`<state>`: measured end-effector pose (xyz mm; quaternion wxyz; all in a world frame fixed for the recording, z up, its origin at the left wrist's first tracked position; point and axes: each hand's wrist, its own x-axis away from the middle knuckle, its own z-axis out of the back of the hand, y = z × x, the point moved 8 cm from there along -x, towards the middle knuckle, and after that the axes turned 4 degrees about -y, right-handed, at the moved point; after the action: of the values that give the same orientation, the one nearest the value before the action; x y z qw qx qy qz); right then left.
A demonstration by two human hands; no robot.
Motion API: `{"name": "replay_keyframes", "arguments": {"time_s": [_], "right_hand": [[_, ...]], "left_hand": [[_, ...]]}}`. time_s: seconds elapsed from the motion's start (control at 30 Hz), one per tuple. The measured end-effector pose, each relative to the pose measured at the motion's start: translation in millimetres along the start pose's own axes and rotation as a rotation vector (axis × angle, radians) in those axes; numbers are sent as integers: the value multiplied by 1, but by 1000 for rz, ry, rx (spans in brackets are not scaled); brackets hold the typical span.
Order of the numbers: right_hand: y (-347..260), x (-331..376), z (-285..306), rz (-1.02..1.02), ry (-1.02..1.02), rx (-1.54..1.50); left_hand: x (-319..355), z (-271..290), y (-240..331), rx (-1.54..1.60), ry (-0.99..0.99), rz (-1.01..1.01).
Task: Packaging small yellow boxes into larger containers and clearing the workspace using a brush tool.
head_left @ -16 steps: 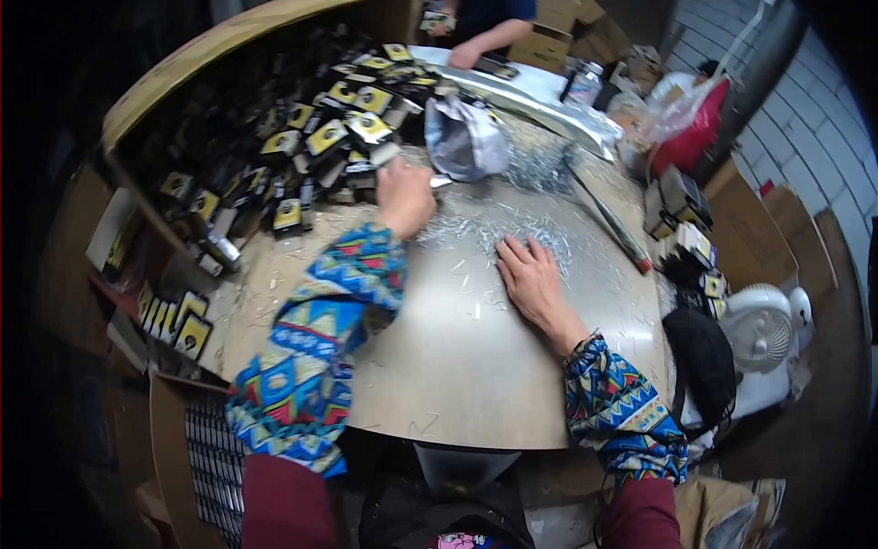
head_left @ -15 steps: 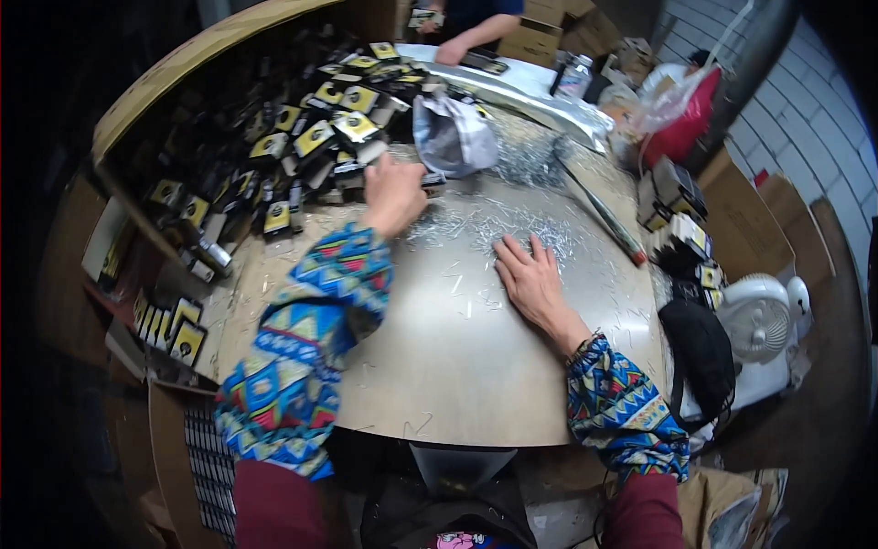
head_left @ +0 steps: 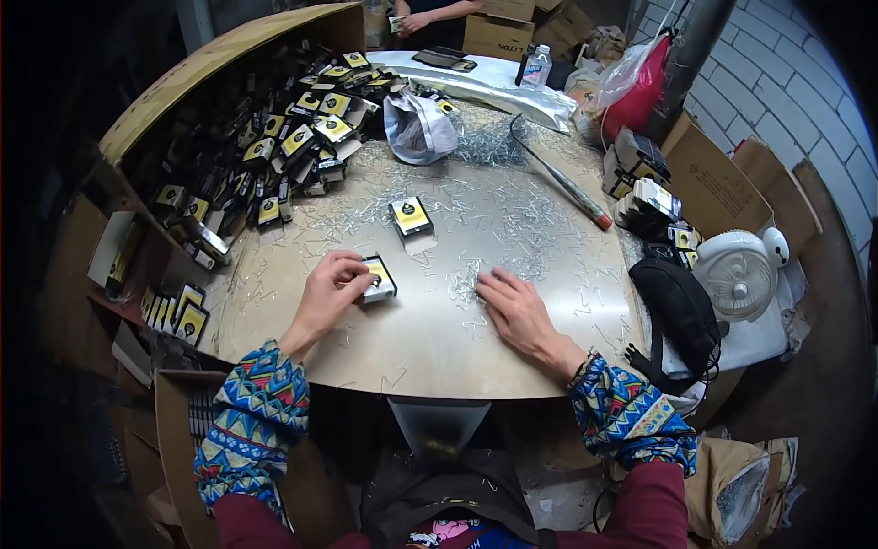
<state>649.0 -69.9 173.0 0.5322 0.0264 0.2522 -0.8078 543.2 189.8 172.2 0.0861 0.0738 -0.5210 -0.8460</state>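
Near the middle of the table, my left hand (head_left: 331,297) is closed on a small black and yellow box (head_left: 379,280), its fingers and thumb at the left side. A second such box (head_left: 411,214) lies farther back with a pale flap folded out toward me. My right hand (head_left: 526,318) rests palm down to the right, fingers stretched and slightly bent, fingertips on loose bent silver wire pieces (head_left: 465,285). Whether any wire is pinched under those fingertips is hidden. More wire pieces (head_left: 526,233) spread behind it.
A heap of similar boxes (head_left: 297,139) fills the back left inside a cardboard wall (head_left: 219,69). A white bag (head_left: 418,128) and a dark rod with a red end (head_left: 572,197) lie behind. At right stand a white fan (head_left: 737,279) and black pouch (head_left: 677,311). A person's hand (head_left: 416,22) shows far back.
My left hand has come back from the heap toward me with a box. Another box now lies on the table. My right hand has shifted slightly left over the wires. The view has also shifted.
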Motion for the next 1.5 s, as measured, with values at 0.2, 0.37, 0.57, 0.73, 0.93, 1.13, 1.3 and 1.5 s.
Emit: {"name": "replay_keyframes", "arguments": {"time_s": [0.2, 0.37, 0.57, 0.73, 0.93, 1.13, 1.3, 1.5], "right_hand": [[-10, 3, -10, -17, -32, 175], [-40, 5, -4, 47, 66, 209], [-14, 6, -20, -113, -89, -55], [-38, -23, -35, -164, -62, 78], [-101, 14, -65, -71, -36, 120], [-156, 67, -51, -93, -71, 70], [-168, 82, -17, -113, -245, -284], [-151, 104, -40, -55, -310, -417]], "left_hand": [[30, 16, 18, 453, 429, 165], [87, -14, -10, 1109, 168, 229], [204, -49, -34, 1306, 403, 385], [272, -124, -91, 1003, 258, 700], [270, -212, -82, 744, 20, 647], [276, -241, -72, 1241, 124, 714], [281, -238, -70, 1183, 121, 715], [275, -226, -46, 486, -77, 615]]}}
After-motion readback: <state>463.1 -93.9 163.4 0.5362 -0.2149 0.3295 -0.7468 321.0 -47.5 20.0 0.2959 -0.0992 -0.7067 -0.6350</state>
